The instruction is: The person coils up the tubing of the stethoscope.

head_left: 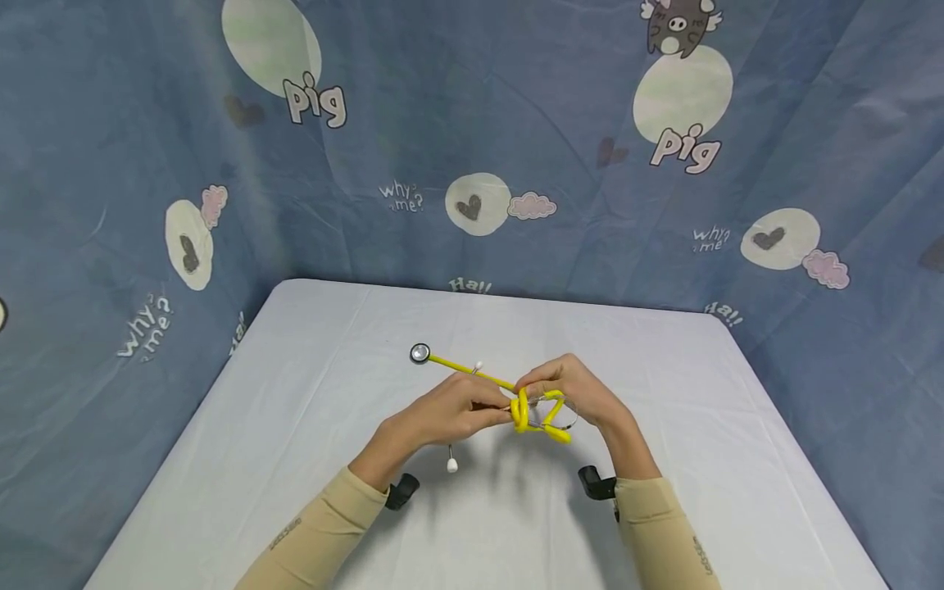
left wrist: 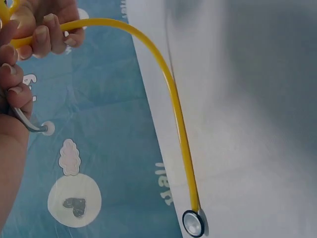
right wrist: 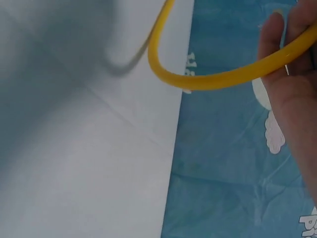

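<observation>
The left hand's fingers curl closely round the metal ear tubes of a stethoscope, with thumb and fingertips meeting beside a yellow loop. The right hand has its fingers bent narrowly round the yellow tube. The left grip probably steadies the bundle, while the right seems to keep the wrapped tube from loosening. White ear tips stick out on either side of the left hand. Beyond the fingers, the tube runs out to the round chest piece. The stethoscope is over the middle of the white-covered table, between both hands.
</observation>
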`<act>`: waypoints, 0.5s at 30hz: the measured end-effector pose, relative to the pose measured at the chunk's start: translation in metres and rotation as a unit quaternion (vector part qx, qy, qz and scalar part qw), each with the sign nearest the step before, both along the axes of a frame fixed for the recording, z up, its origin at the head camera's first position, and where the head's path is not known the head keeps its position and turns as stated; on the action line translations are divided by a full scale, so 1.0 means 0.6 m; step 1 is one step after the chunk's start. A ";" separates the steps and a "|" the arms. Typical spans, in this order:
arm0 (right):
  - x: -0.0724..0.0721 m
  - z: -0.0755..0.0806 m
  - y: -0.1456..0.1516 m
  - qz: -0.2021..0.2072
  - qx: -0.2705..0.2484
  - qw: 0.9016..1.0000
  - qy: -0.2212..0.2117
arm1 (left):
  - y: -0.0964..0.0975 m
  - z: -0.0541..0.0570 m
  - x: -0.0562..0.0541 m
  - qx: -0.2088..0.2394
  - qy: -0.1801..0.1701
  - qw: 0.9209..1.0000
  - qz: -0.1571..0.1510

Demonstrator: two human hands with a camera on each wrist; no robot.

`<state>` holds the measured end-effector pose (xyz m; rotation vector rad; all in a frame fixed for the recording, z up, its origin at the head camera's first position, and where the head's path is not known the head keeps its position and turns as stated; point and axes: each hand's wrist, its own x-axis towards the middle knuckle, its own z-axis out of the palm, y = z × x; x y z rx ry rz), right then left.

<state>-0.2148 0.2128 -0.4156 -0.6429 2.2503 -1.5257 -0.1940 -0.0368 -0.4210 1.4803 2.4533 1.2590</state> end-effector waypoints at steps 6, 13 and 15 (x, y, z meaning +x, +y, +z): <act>0.006 -0.009 -0.001 -0.003 -0.011 0.999 0.052 | 0.003 0.002 0.000 0.021 -0.008 0.999 0.031; 0.013 -0.021 -0.004 -0.012 -0.057 0.996 0.068 | 0.001 -0.001 0.000 0.031 -0.029 0.997 0.065; 0.015 -0.024 -0.007 -0.023 -0.083 0.995 0.045 | 0.002 -0.004 -0.001 0.036 -0.040 0.995 0.081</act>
